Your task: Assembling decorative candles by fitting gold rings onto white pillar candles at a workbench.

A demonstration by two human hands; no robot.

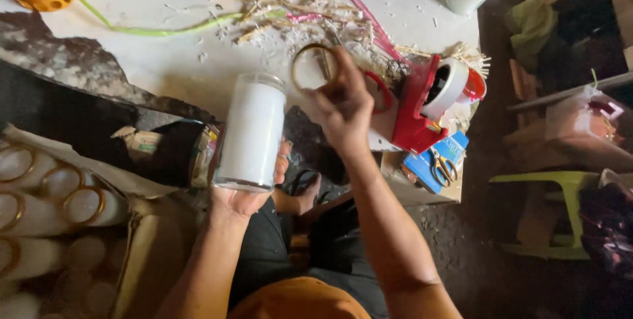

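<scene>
Candle glass, tall and filled white, lay tilted in my left hand, fingers wrapped around its lower end, above the edge of the littered worktable. My right hand pinched a thin gold ring between thumb and fingertips, just beside the glass's open mouth but not touching it. A red tape dispenser sat near that hand, scissors below it. More gold-rimmed candles stood in a box at my left.

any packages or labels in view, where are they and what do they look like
blue box: flat, blue with pale print, under the scissors beside the red tape dispenser.
carton: open, brown cardboard, lower left, holding white candles.
paper scrap: pale printed label piece, left of the left hand.
</scene>
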